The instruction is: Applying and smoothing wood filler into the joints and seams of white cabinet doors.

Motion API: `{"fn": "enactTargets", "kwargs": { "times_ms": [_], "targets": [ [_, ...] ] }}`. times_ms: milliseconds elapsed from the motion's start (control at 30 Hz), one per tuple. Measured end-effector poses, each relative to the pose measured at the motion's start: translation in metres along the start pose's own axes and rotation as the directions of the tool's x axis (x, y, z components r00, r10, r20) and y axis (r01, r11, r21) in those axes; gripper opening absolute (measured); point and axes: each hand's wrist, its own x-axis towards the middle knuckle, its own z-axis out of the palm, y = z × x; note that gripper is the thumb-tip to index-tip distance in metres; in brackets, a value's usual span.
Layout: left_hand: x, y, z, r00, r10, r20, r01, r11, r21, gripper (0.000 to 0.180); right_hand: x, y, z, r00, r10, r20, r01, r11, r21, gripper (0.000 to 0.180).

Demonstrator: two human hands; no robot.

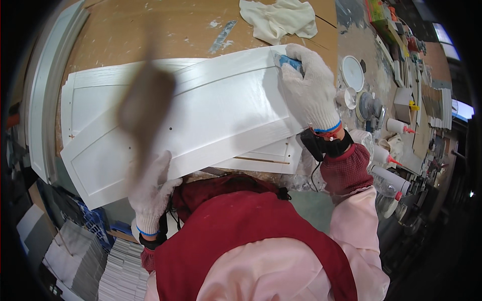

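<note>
A white framed panel, like a cabinet door, lies tilted across another white panel on the bench. My right hand, in a white knit glove, is closed round a blue sanding pad at the upper panel's far right corner. At the near left edge, my gloved left hand grips the same panel, partly covered by a blurred brown shape hanging close to the camera. Fingers under the panel are hidden. A thin brown stick rests on the lower panel's near edge.
A cream cloth and a smeared scraper-like strip lie on the brown bench top. Long white boards stand at left. Right are a round white lid, red-tipped bottles and a sander. Stacked white pieces sit lower left.
</note>
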Motion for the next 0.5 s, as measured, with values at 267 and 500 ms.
{"fn": "enactTargets", "kwargs": {
  "times_ms": [267, 500],
  "targets": [
    [0.0, -0.001, 0.001, 1.0, -0.007, -0.006, 0.007, 1.0, -0.008, 0.06, 0.017, 0.003, 0.011, 0.999, -0.032, -0.024, 0.032, 0.999, 0.021, 0.02],
    [0.002, -0.003, 0.0, 1.0, 0.009, 0.021, -0.009, 1.0, 0.006, 0.061, 0.033, 0.015, 0.021, 0.991, -0.125, -0.053, 0.127, 0.991, 0.033, 0.02]
  ]
}}
